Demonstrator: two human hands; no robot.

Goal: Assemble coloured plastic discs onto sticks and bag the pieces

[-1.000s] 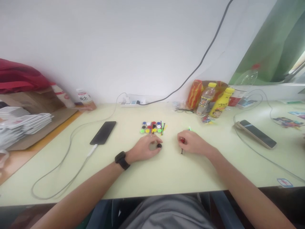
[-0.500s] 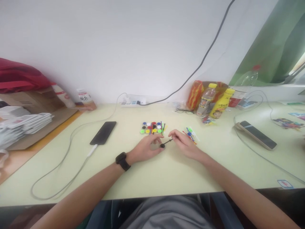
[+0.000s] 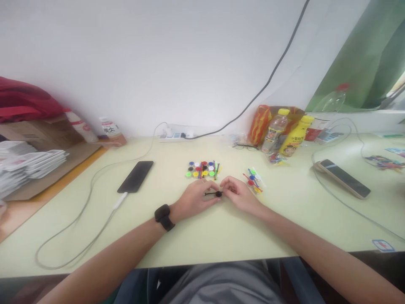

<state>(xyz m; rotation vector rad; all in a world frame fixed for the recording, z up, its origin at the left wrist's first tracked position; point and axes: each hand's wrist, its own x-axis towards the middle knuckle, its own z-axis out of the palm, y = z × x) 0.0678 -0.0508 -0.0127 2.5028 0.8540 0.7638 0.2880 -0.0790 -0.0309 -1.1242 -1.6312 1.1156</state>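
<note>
In front of me, a small black disc (image 3: 218,194) has a thin black arrow-like stick (image 3: 210,194) lying across it. My left hand (image 3: 195,196) curves around them from the left, its thumb and index finger at the disc. My right hand (image 3: 239,194) pinches the stick's right end, which its fingers mostly hide. Just beyond the left hand sit several coloured discs (image 3: 196,174) in rows, with coloured sticks (image 3: 215,169) laid over and beside them. Past the right hand lies a smaller group of arrow spinners (image 3: 252,177) in red, blue, green, white and yellow.
A black phone (image 3: 136,176) on a white charging cable (image 3: 95,174) lies left; another phone (image 3: 344,178) lies right. Drink bottles (image 3: 295,137) and snack packets (image 3: 260,122) stand at the back right, glasses (image 3: 246,147) nearby. White stacked pieces (image 3: 44,162) fill the far left.
My right hand has moved left, close to my left hand. The black stick, formerly reaching right from the disc, now lies across it, pointing left between my left fingers.
</note>
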